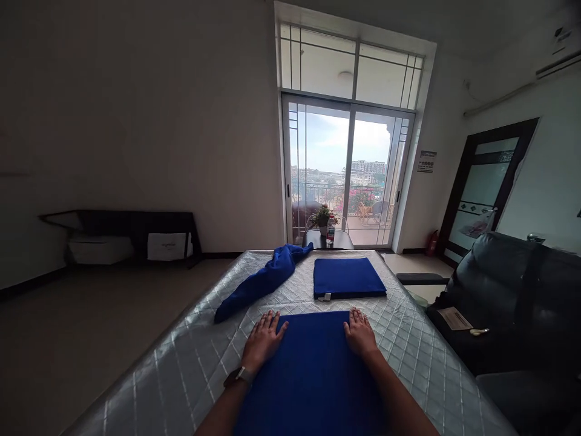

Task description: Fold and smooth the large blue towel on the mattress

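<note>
Cloth (318, 378) lies flat, left hand (264, 339) and right hand (362, 334) spread at its edges; we judge 1 bundle (348, 275) folded, 1 rumpled piece (261, 284) remaining.

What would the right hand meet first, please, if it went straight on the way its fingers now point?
Past a strip of the silver quilted cover, the right hand would probably meet the near edge of the folded blue cloth, though its thickness is hard to judge.

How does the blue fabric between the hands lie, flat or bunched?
Flat: the blue fabric lies smooth, and its far edge runs straight.
</note>
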`<act>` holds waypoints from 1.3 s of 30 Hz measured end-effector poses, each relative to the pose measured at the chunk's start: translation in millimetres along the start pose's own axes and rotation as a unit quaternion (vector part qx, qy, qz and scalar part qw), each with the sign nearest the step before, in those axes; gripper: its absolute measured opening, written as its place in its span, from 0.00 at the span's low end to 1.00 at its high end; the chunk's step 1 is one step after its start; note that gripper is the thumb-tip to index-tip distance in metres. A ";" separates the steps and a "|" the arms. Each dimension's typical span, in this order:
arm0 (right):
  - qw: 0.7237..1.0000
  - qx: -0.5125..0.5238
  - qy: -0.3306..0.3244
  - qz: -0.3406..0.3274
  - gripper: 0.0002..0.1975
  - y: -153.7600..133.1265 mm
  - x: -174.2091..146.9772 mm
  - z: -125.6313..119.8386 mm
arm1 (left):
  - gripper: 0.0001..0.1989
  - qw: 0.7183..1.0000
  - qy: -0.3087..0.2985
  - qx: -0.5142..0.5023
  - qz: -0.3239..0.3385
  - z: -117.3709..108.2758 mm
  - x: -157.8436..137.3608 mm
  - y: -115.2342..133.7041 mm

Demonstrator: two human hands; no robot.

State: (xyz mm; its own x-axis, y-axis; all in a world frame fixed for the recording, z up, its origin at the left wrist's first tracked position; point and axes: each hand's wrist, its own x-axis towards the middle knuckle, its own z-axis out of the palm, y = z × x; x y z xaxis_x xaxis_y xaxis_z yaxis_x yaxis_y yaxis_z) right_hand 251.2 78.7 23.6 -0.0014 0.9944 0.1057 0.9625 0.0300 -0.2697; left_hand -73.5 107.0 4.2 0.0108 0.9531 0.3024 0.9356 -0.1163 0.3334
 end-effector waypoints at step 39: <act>0.998 -0.057 -0.034 -0.003 0.33 2.5 4.9 4.7 | 0.39 0.993 -0.037 0.111 0.005 7.5 -5.3 -14.0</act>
State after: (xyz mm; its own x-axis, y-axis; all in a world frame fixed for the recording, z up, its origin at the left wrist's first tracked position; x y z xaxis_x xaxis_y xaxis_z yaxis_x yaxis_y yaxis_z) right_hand 252.3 84.1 18.9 -0.0219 0.9989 0.0413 0.9869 0.0282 -0.1589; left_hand -84.0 105.7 -8.8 0.0390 0.9708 0.2365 0.9901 -0.0696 0.1222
